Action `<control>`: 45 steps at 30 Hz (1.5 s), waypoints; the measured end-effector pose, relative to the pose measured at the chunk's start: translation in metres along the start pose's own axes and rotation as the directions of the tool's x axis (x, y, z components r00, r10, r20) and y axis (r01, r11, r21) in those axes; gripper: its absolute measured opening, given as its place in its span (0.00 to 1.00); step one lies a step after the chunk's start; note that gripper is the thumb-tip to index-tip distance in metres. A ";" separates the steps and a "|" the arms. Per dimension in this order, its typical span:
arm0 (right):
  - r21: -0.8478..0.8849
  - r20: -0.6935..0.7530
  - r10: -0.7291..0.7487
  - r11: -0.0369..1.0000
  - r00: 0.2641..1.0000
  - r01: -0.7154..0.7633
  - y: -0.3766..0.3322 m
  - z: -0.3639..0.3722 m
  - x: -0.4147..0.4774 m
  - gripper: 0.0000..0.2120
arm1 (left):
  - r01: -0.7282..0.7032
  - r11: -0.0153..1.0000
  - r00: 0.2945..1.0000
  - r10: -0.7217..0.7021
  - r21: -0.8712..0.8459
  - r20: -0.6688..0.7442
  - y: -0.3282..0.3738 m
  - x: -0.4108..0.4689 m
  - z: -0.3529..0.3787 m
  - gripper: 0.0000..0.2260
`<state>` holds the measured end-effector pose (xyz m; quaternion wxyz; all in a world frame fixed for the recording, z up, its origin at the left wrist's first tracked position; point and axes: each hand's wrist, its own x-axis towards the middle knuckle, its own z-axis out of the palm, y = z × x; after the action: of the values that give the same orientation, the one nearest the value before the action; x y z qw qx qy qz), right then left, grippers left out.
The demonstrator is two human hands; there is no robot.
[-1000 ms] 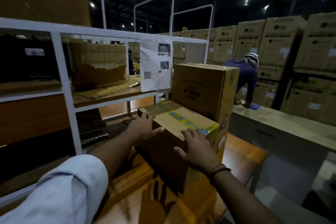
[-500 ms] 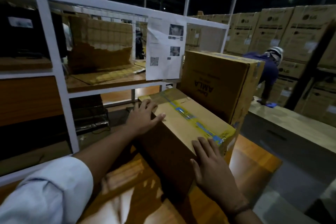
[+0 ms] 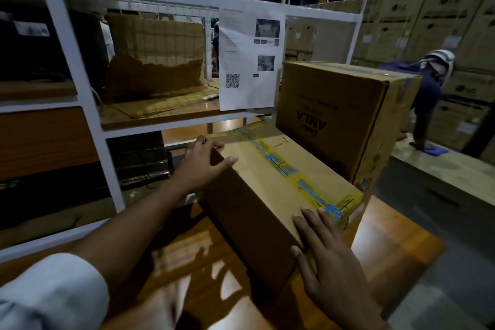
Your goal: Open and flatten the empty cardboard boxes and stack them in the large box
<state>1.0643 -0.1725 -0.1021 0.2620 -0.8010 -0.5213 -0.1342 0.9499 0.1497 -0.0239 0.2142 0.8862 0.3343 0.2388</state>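
On the taped box (image 3: 267, 182), underside hidden, left hand (image 3: 201, 163) and right hand (image 3: 326, 257) lie flat, apart.

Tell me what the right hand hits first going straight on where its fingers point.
Right hand would slide along the taped box top, then probably meet the bigger box behind; depth unclear.

A white rack (image 3: 73, 67) stands beyond the fingers of the left hand (image 3: 199, 166), a printed sheet (image 3: 249, 61) (with a QR code) hanging from its rail. Well beyond the fingers of the right hand (image 3: 329, 270), a helmeted person (image 3: 428, 94) bends beside stacked cartons (image 3: 450, 13).
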 end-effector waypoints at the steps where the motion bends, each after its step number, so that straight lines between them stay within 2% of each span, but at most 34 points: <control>1: -0.003 -0.011 -0.007 1.000 1.000 0.007 0.003 0.000 -0.002 0.27 | 0.001 1.000 1.000 -0.001 -0.014 -0.004 0.000 0.000 0.001 0.31; 6: 0.035 -0.069 -0.040 0.998 0.997 0.043 0.018 -0.001 -0.009 0.28 | -0.035 0.994 0.999 0.031 -0.104 -0.035 -0.001 0.003 0.006 0.34; 9: 0.106 -0.086 -0.051 0.993 0.995 0.060 0.024 -0.003 -0.018 0.28 | -0.052 0.992 0.997 0.044 -0.116 -0.067 0.008 -0.002 0.003 0.30; 13: 0.270 -0.064 -0.072 0.959 0.995 0.087 0.038 -0.013 -0.024 0.26 | -0.045 0.986 0.985 0.018 -0.158 -0.171 0.021 -0.023 -0.010 0.34; 16: 0.388 -0.034 -0.076 0.918 0.997 0.083 0.050 -0.016 -0.024 0.25 | 0.002 0.988 0.963 -0.044 -0.154 -0.266 0.018 -0.049 -0.018 0.31; 20: 0.443 -0.079 -0.033 0.894 0.996 0.065 0.053 -0.009 -0.023 0.24 | 0.130 0.974 0.902 -0.195 -0.188 -0.385 0.010 -0.104 -0.018 0.23; 26: 0.533 -0.096 0.026 0.845 0.995 0.030 0.035 0.011 -0.009 0.24 | 0.385 0.847 0.787 -0.509 -0.366 -0.350 -0.012 -0.192 -0.011 0.15; 29: 0.568 -0.023 0.084 0.821 0.996 -0.056 0.025 0.024 0.003 0.23 | 0.322 0.875 0.769 -0.464 -0.361 -0.439 -0.014 -0.226 -0.007 0.19; 31: 0.591 0.017 0.103 0.801 0.995 -0.093 0.022 0.033 0.015 0.27 | 0.269 0.896 0.766 -0.422 -0.355 -0.484 -0.015 -0.241 -0.003 0.22; 33: 0.620 0.053 0.143 0.771 0.988 -0.145 0.018 0.043 0.025 0.33 | 0.275 0.876 0.739 -0.456 -0.396 -0.496 -0.019 -0.249 0.004 0.29; 35: 0.635 0.087 0.218 0.739 0.972 -0.223 0.013 0.053 0.029 0.39 | 0.321 0.824 0.694 -0.540 -0.467 -0.475 -0.028 -0.253 0.014 0.42; 37: 0.639 0.110 0.287 0.713 0.952 -0.289 0.008 0.066 0.028 0.41 | 0.364 0.749 0.672 -0.623 -0.554 -0.401 -0.041 -0.256 0.027 0.47; 39: 0.651 0.172 0.313 0.676 0.934 -0.347 0.005 0.083 0.023 0.35 | 0.439 0.627 0.656 -0.713 -0.643 -0.247 -0.058 -0.259 0.039 0.47; 41: 0.632 0.248 0.330 0.658 0.911 -0.410 0.003 0.100 0.017 0.24 | 0.521 0.545 0.631 -0.764 -0.656 -0.134 -0.075 -0.265 0.050 0.44; 43: 0.615 0.331 0.367 0.615 0.869 -0.494 0.000 0.110 0.014 0.20 | 0.580 0.536 0.618 -0.780 -0.613 -0.097 -0.085 -0.270 0.055 0.41; 45: 0.625 0.368 0.397 0.563 0.841 -0.540 -0.004 0.111 0.014 0.20 | 0.584 0.513 0.612 -0.787 -0.629 -0.074 -0.089 -0.271 0.053 0.39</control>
<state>1.0599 -0.0983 -0.1855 0.5251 -0.7550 -0.3208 0.2265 0.7567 0.0113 -0.1897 0.4716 0.5162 0.6116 0.3703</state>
